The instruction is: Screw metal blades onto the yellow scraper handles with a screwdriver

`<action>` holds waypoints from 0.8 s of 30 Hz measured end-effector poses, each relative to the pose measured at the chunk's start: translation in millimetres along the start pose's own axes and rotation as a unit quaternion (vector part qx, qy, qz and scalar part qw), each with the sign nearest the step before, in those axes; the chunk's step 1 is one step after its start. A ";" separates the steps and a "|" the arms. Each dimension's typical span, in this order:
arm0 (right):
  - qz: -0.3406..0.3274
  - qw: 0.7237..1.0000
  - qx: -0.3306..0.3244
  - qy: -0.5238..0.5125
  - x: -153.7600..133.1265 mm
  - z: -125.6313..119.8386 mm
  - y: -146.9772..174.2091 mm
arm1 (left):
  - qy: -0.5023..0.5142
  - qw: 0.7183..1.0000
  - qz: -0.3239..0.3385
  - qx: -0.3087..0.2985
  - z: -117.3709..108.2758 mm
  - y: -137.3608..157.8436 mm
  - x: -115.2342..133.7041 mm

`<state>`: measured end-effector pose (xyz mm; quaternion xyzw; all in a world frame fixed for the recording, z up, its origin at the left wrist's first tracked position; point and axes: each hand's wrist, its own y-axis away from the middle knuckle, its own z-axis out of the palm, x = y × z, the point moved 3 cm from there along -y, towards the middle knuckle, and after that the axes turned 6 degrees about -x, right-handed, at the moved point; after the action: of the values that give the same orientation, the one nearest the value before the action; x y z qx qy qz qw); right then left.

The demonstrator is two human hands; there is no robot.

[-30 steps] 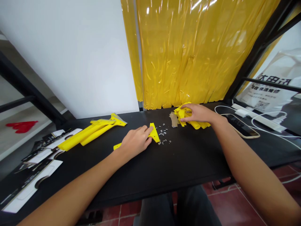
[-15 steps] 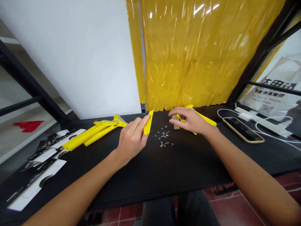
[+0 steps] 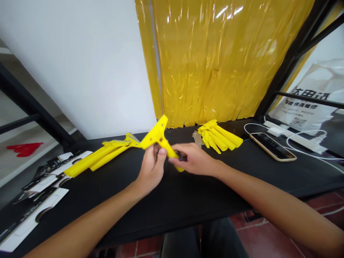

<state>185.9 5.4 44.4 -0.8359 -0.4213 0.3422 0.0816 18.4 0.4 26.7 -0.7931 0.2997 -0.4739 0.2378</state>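
Observation:
My left hand (image 3: 152,170) grips a yellow T-shaped scraper handle (image 3: 157,134) just under its wide head, thumb in front. The head tilts up and away, with small holes in it. My right hand (image 3: 197,157) is closed round the lower part of the same handle; something dark shows between its fingers, too hidden to name. To the left lie yellow scrapers (image 3: 107,150) with a grey metal strip at their heads. A pile of yellow handles (image 3: 219,136) lies beyond my right hand, beside a small brownish piece (image 3: 197,139). The loose screws are hidden now.
White-and-black card sleeves (image 3: 37,211) are heaped at the table's left. A phone (image 3: 272,146), white cables and a power strip (image 3: 295,134) lie on the right. Behind the black table (image 3: 166,211) hang a white panel (image 3: 88,64) and a yellow plastic curtain (image 3: 215,64).
My right hand has left the pile of yellow handles and come over to the left. My left hand has turned the yellow scraper handle so its T-shaped head faces me. The screws have become covered.

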 end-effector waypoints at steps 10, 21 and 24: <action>0.397 0.848 0.058 0.345 112.9 -124.2 43.6 | -0.551 0.812 -0.163 -0.105 -73.3 -39.0 -104.8; 0.495 0.804 0.009 0.330 138.6 -128.2 60.9 | -0.556 0.743 -0.304 -0.214 -104.0 -39.5 -109.7; 0.491 0.804 0.010 0.336 137.4 -127.9 60.8 | -0.551 0.729 -0.343 -0.215 -109.7 -37.3 -110.6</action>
<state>363.8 90.9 45.7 -0.9928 0.1025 0.0386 0.0479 -111.5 94.1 32.1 -0.9938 -0.0827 0.0745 0.0052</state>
